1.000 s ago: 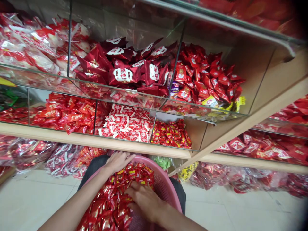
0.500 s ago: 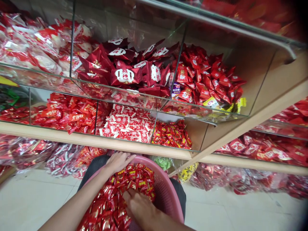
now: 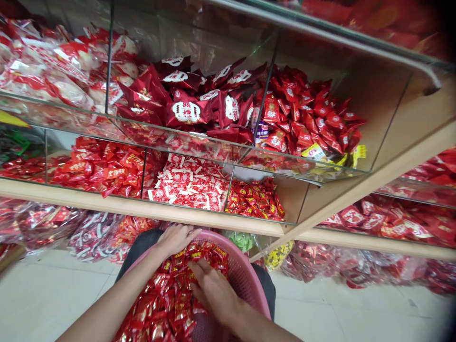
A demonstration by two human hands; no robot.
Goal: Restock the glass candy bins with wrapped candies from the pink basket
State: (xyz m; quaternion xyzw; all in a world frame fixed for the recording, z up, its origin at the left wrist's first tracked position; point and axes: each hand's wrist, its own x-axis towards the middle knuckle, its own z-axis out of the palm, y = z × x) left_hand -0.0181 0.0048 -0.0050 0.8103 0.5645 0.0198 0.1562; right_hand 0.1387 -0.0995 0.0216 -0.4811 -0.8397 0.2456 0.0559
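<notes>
A pink plastic basket (image 3: 254, 292) stands between my knees, heaped with small red wrapped candies (image 3: 160, 297) on its left and far sides. My left hand (image 3: 177, 239) lies on the basket's far rim, its fingers bent over the edge; whether it pinches the rim is hard to tell. Inside the basket, my right hand (image 3: 213, 287) rests on the candies with its fingers spread and nothing visibly held; its fingertips touch the wrappers. Part of the basket's bare bottom shows below my right hand.
Ahead, a wooden shelf (image 3: 249, 223) with glass dividers holds red candy packets (image 3: 187, 111), white-and-red candies (image 3: 188, 183) and small red candies (image 3: 254, 199). Clear bags of sweets (image 3: 306, 261) lie beneath it on the tiled floor (image 3: 313, 313).
My right hand has moved slightly up and to the right over the candies, and its curled fingers have opened out. My left hand has stayed on the rim.
</notes>
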